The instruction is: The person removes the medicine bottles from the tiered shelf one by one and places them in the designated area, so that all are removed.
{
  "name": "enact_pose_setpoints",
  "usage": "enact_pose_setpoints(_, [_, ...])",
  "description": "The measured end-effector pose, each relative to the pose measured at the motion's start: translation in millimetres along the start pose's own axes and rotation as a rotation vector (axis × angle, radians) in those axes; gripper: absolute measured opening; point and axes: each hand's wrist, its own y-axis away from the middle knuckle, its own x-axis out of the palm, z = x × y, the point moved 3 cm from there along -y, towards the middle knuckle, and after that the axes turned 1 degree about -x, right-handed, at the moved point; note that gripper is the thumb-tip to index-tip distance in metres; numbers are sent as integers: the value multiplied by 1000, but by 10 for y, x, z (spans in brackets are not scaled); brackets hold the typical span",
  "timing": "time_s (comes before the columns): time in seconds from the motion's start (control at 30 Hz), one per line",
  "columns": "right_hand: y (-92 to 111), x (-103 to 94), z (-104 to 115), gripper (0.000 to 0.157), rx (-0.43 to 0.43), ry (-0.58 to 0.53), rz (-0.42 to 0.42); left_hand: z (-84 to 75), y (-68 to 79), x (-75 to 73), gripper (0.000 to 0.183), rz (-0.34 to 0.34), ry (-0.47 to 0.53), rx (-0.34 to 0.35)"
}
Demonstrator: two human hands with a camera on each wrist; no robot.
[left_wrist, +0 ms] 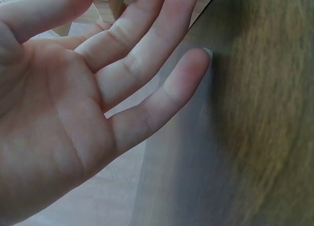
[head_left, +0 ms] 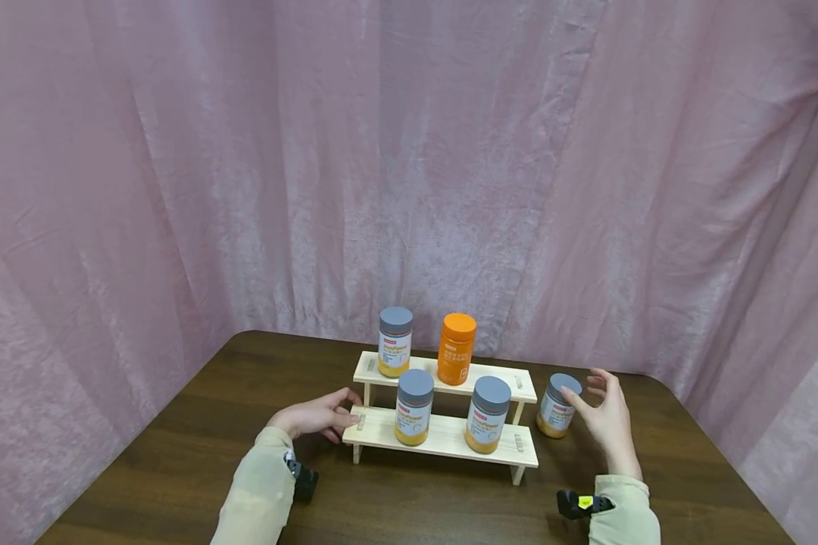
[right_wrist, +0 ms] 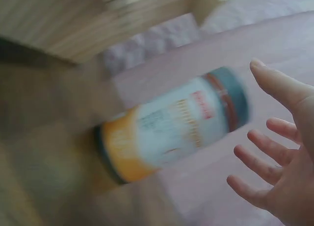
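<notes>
A two-tier wooden shelf point(head_left: 443, 437) stands on the table, and my left hand point(head_left: 316, 418) holds the left end of its lower board, thumb on top. In the left wrist view the thumb and forefinger meet the wood at the top edge, with the little finger spread away. Beside the shelf's right end, a grey-lidded supplement jar point(head_left: 555, 412) stands upright on the table. My right hand point(head_left: 610, 424) is just right of this jar, fingers spread around its lid's side. The right wrist view shows a gap between the fingers and the jar point(right_wrist: 171, 128), which is blurred.
On the lower board stand two matching jars, one left point(head_left: 413, 412) and one right point(head_left: 487, 420). The upper board carries another grey-lidded jar point(head_left: 394, 344) and an orange jar point(head_left: 456, 352). Pink curtains point(head_left: 450, 189) hang behind the dark wooden table point(head_left: 395, 507).
</notes>
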Motion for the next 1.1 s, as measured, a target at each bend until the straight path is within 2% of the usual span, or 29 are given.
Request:
enact_pose_setpoints(0.17, [11,-124,286,64,-58,-32,-69,3,1,-3,39,2,1,-2])
enact_pose_setpoints(0.37, [22,-30,576,56,-134,-44,-60,20,-3,-11,40,2,11,5])
enact_pose_setpoints(0.7, [61,156,763,53,-206,-85,-14,18,-12,15,37,5,15,22])
enact_pose_setpoints(0.97, [139,168,904,53,-234,-90,-31,15,-21,25,37,-5,22,33])
enact_pose_setpoints(1.1, [153,189,1015,54,-267,-119,-8,16,-24,15,37,-10,20,38])
